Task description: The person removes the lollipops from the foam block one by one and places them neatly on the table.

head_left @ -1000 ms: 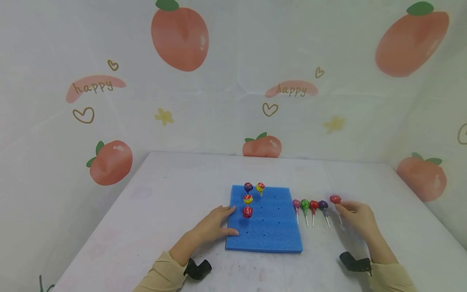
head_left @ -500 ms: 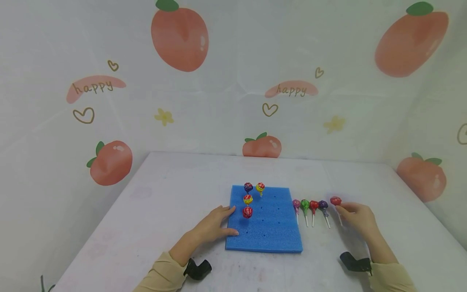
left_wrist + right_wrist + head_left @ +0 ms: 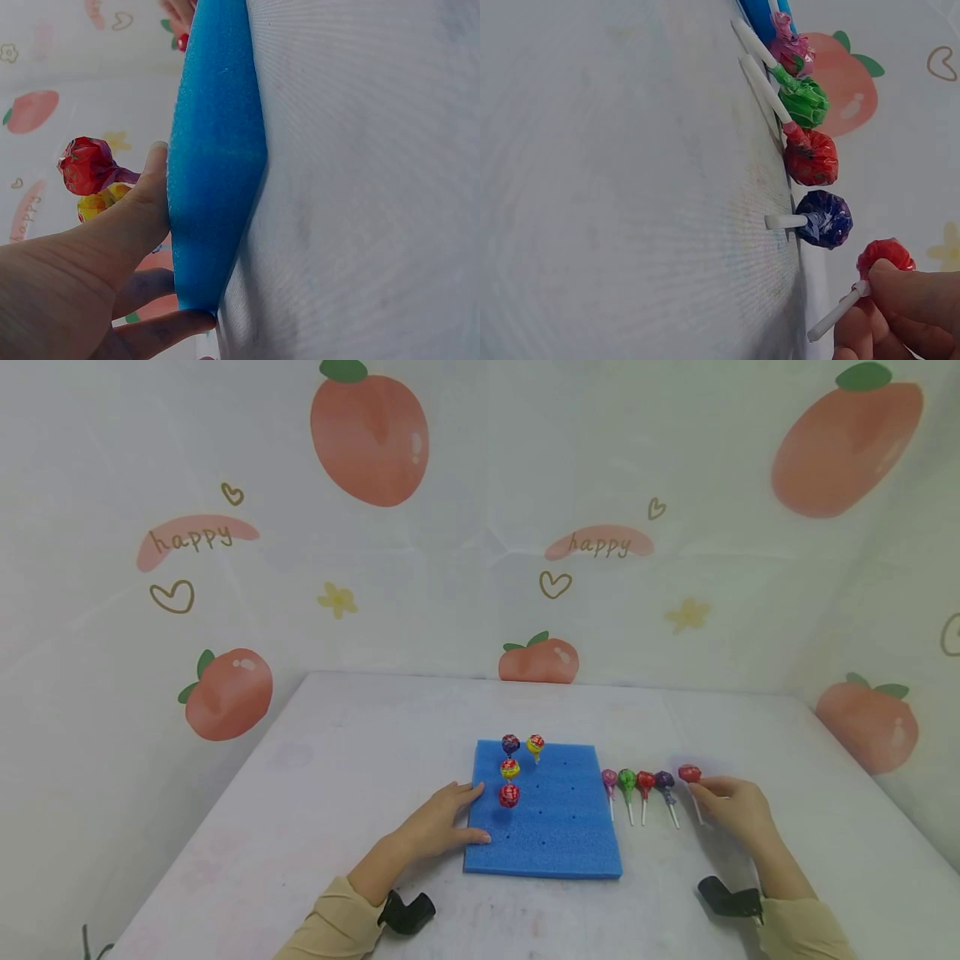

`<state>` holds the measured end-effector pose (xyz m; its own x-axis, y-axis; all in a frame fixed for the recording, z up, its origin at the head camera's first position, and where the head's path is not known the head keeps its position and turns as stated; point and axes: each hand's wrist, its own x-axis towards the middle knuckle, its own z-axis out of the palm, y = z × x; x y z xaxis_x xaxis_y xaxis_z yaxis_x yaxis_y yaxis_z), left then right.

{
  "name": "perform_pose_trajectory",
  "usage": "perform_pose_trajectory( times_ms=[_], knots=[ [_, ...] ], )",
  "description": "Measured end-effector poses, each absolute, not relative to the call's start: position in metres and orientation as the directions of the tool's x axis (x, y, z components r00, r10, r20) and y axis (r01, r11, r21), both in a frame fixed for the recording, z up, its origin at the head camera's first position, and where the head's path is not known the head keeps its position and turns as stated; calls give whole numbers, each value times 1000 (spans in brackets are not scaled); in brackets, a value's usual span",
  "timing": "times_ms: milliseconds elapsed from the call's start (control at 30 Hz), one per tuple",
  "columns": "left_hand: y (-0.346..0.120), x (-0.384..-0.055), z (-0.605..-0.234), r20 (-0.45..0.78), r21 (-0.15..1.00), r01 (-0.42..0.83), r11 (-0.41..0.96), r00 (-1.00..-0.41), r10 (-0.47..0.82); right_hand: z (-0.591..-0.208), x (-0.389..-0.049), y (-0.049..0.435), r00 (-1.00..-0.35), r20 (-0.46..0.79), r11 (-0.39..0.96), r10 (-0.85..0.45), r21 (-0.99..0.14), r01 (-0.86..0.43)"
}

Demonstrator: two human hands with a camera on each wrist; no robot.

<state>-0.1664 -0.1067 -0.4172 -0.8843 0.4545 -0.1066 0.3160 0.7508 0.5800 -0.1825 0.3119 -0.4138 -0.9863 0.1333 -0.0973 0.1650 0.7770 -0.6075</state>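
In the head view my left hand (image 3: pixel 442 822) rests against the left edge of a blue foam board (image 3: pixel 555 852), thumb and fingers spread; the left wrist view shows them touching its face and side. Standing in the board are a purple lollipop (image 3: pixel 510 744), two yellow-and-red lollipops (image 3: pixel 535 744) and a red lollipop (image 3: pixel 509 796). My right hand (image 3: pixel 738 810) pinches another red lollipop (image 3: pixel 885 256) just below its head, the white stick pointing down. Left of that hand lie a purple (image 3: pixel 825 220), a red (image 3: pixel 811 157), a green (image 3: pixel 805 103) and a pink lollipop (image 3: pixel 793 51).
Several small holes dot the board. The white table (image 3: pixel 360 727) runs back to a cloth backdrop (image 3: pixel 465 527) printed with peaches, hearts and words. A black wrist-worn device (image 3: pixel 407 913) sits at the left cuff, and another (image 3: pixel 729 899) at the right.
The red lollipop in my right hand has dipped very slightly. My left hand, the board and the other lollipops have stayed in place.
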Motion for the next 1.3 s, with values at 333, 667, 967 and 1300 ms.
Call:
perform_pose_trajectory(
  times_ms=[333, 667, 967, 1300],
  knots=[
    [-106, -165, -416, -109, 581, 312, 752, -885, 452, -412, -182, 311, -985, -105, 775, 140, -608, 175],
    [-106, -166, -417, -110, 577, 314, 754, -885, 452, -413, -184, 311, -984, -124, 772, 128, -610, 178],
    [-106, -167, -418, -108, 573, 315, 756, -886, 451, -417, -187, 313, -982, -131, 759, 136, -624, 188],
    [-106, -166, -417, -102, 583, 319, 747, -883, 457, -420, -191, 315, -975, -171, 753, 145, -620, 220]
  ],
)
